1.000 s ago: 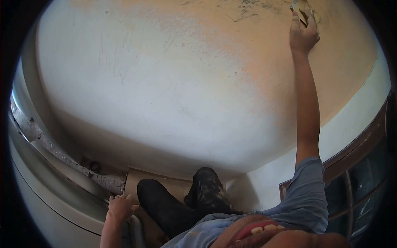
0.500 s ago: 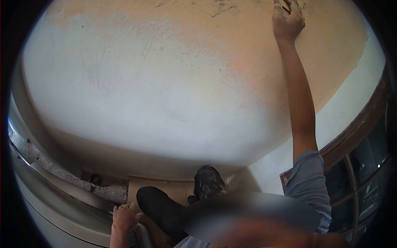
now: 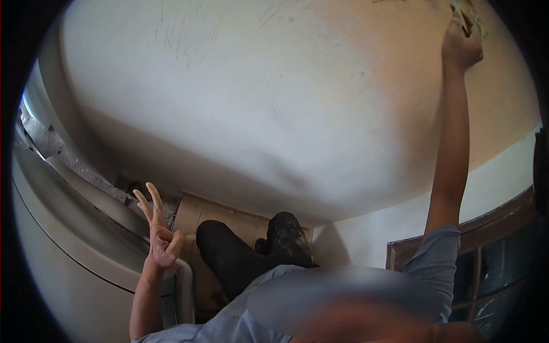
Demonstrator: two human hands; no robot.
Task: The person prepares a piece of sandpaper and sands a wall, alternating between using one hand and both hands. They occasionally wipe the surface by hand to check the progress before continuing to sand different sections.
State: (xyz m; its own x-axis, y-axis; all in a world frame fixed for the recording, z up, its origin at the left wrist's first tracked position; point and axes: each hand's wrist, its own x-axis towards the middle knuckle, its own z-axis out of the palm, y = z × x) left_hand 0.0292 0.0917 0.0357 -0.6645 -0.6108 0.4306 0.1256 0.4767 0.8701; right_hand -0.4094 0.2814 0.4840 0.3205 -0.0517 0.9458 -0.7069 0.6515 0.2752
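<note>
My right hand (image 3: 462, 50) is stretched up at the top right, fingers closed around a folded tan piece of sandpaper (image 3: 466, 24), partly hidden by the fingers. It is held against the orange-tinted part of the wall (image 3: 246, 114), beside dark, rough marks. The wall fades to white lower down and carries thin scratches. At the lower left, my left hand (image 3: 163, 243) is raised, holding nothing visible. Two of its fingers point up, spread apart, and the others are curled in. It is nearest to a large grey rounded body (image 3: 68, 228).
A brown-framed window (image 3: 492, 268) with dark panes is at the lower right. My legs in dark trousers (image 3: 226, 251) are above a tan tiled floor (image 3: 189, 211). Rough debris (image 3: 74, 157) lies in the gap at the left. A blurred oval covers the bottom centre.
My left hand has lifted off the grey body's edge and extended two fingers. The view has shifted, with my right hand now farther right and still on the upper wall.
</note>
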